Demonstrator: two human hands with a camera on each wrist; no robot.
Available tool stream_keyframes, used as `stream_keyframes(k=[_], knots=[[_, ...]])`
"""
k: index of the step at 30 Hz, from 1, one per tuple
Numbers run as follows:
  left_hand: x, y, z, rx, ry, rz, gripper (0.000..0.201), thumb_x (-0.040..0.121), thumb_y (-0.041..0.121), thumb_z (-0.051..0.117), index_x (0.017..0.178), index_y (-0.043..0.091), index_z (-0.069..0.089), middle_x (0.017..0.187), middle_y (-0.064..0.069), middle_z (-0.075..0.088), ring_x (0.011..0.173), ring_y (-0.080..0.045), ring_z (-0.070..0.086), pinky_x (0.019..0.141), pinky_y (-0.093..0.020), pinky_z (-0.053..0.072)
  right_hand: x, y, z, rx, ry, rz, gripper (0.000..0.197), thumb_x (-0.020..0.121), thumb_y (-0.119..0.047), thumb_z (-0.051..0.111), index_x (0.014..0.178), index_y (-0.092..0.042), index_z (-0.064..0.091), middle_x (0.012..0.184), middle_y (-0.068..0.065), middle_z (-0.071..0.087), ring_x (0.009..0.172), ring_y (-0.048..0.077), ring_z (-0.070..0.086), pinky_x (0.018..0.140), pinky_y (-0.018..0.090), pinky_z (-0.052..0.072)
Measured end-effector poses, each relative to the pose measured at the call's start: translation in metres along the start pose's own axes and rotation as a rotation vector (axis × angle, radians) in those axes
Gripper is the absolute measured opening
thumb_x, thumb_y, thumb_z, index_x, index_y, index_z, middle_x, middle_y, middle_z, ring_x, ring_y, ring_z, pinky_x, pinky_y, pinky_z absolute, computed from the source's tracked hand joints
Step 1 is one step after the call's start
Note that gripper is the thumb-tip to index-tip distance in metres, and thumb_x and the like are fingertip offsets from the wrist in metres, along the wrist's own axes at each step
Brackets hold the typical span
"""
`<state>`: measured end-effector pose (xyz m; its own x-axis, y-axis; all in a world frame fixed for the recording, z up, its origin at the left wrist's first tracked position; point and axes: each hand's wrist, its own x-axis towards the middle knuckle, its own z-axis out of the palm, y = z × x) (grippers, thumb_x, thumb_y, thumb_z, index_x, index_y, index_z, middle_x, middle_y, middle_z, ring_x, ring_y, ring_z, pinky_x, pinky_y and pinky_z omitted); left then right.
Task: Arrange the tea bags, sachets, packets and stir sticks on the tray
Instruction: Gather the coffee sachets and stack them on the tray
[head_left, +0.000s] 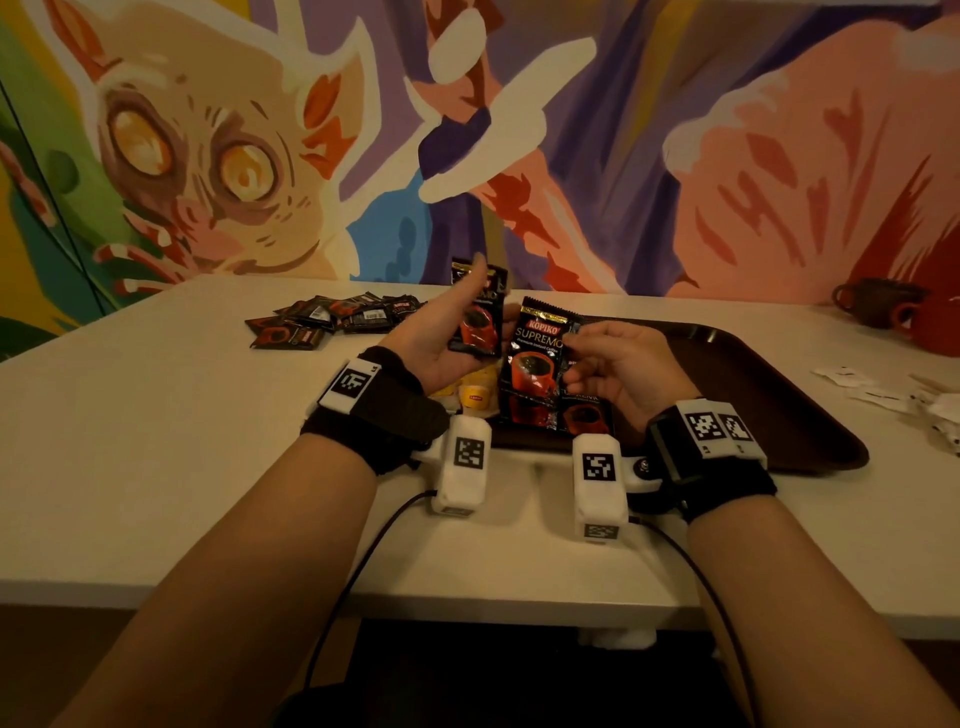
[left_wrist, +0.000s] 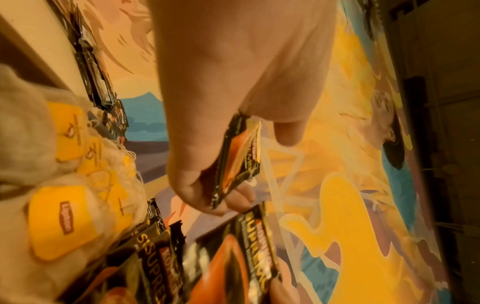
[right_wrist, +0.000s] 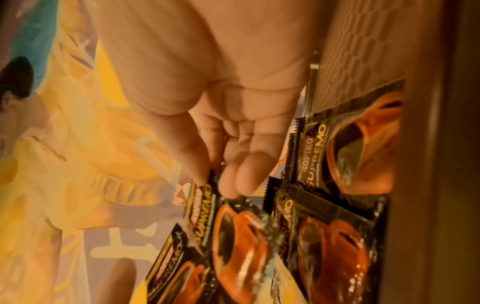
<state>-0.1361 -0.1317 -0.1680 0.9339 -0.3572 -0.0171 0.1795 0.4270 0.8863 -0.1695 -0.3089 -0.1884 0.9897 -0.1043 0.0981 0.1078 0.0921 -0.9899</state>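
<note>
left hand (head_left: 441, 332): pinches a coffee packet (head_left: 478, 322) | right hand (head_left: 618, 366): pinches another packet (head_left: 535, 353) upright | both above the tray's (head_left: 769, 384) near-left end, close together

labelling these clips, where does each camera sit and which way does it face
Head: worn high, facing forward and down at the tray and mural; both forearms and hands show.
Left wrist: along the left hand, pinching a coffee packet.
Right wrist: along the right hand, pinching another coffee packet.
Shared: both packets appear in the head view.
</note>
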Motion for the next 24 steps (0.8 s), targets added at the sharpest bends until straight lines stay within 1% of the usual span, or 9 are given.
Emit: stream_keyframes(k=[2,4,7,10,14,17,19,21,24], knots=[[0.0019,0.0021,-0.0030,-0.091,0.022,0.045,0.052,0.093,0.056,0.042,0.109,0.009,0.058,0.089,-0.010,0.066,0.079,-0.021,0.062,0.080,-0.032,0.048,0.0014,0.0017,-0.0004,-0.046,0.008,0.055,0.008,0.085,-0.002,0.063,0.083,-0.009,0.058,0.068,0.007,0.061,0.045,0.012,0.058,0.046,0.022,0.051],[0.0022,0.0034,-0.0045,-0.175,0.027,0.087,0.061,0.094,0.061,0.032,0.110,0.008,0.058,0.091,-0.013,0.065,0.078,-0.022,0.060,0.075,-0.032,0.046,0.0021,0.0029,-0.0004,-0.092,-0.010,0.106,0.011,0.085,-0.001,0.063,0.082,-0.010,0.057,0.066,0.007,0.061,0.044,0.012,0.057,0.045,0.021,0.051],[0.0008,0.0031,-0.0036,-0.236,-0.007,0.106,0.067,0.095,0.062,0.023,0.109,0.007,0.058,0.090,-0.016,0.066,0.078,-0.025,0.060,0.073,-0.033,0.046,0.0012,0.0033,-0.0003,-0.172,-0.067,0.169,0.012,0.083,0.001,0.064,0.080,-0.008,0.058,0.066,0.009,0.060,0.045,0.013,0.058,0.044,0.021,0.051],[0.0008,0.0008,-0.0035,-0.233,-0.022,0.086,0.070,0.096,0.062,0.020,0.108,0.005,0.059,0.086,-0.017,0.069,0.075,-0.025,0.062,0.071,-0.033,0.047,0.0020,0.0046,-0.0003,-0.228,-0.084,0.179,0.012,0.082,0.001,0.066,0.080,-0.009,0.059,0.068,0.008,0.060,0.045,0.012,0.058,0.045,0.021,0.051],[-0.0013,0.0010,-0.0024,-0.221,-0.053,0.069,0.074,0.096,0.062,0.017,0.108,0.003,0.059,0.086,-0.018,0.070,0.071,-0.025,0.065,0.071,-0.033,0.048,0.0039,0.0067,-0.0001,-0.229,-0.051,0.139,0.012,0.082,0.002,0.066,0.084,-0.009,0.062,0.073,0.007,0.062,0.049,0.010,0.058,0.049,0.019,0.052],[-0.0012,0.0003,-0.0015,-0.224,-0.065,0.066,0.075,0.096,0.062,0.015,0.107,0.002,0.059,0.085,-0.018,0.069,0.069,-0.025,0.067,0.072,-0.033,0.048,0.0047,0.0071,-0.0013,-0.243,-0.002,0.072,0.018,0.082,0.000,0.066,0.099,-0.007,0.064,0.077,0.006,0.062,0.059,0.012,0.055,0.054,0.021,0.050],[0.0000,-0.0002,-0.0014,-0.219,-0.077,0.059,0.076,0.096,0.062,0.014,0.107,0.002,0.058,0.085,-0.018,0.068,0.070,-0.025,0.066,0.070,-0.032,0.049,0.0054,0.0066,-0.0021,-0.229,0.033,0.024,0.022,0.083,-0.002,0.066,0.104,-0.007,0.064,0.077,0.004,0.062,0.060,0.011,0.054,0.055,0.021,0.049],[0.0008,-0.0003,-0.0009,-0.205,-0.088,0.050,0.076,0.095,0.063,0.014,0.110,0.002,0.057,0.086,-0.017,0.067,0.070,-0.026,0.067,0.069,-0.033,0.050,0.0044,0.0047,-0.0017,-0.208,0.049,-0.023,0.017,0.085,-0.008,0.066,0.101,-0.010,0.065,0.076,0.001,0.062,0.059,0.010,0.054,0.057,0.022,0.049],[0.0002,-0.0010,0.0008,-0.171,-0.086,0.047,0.074,0.095,0.063,0.016,0.107,0.004,0.058,0.080,-0.014,0.070,0.068,-0.026,0.069,0.070,-0.034,0.050,-0.0006,0.0005,0.0014,-0.172,0.024,-0.088,0.006,0.087,-0.015,0.065,0.091,-0.018,0.069,0.073,-0.003,0.062,0.059,0.009,0.054,0.059,0.025,0.048]])
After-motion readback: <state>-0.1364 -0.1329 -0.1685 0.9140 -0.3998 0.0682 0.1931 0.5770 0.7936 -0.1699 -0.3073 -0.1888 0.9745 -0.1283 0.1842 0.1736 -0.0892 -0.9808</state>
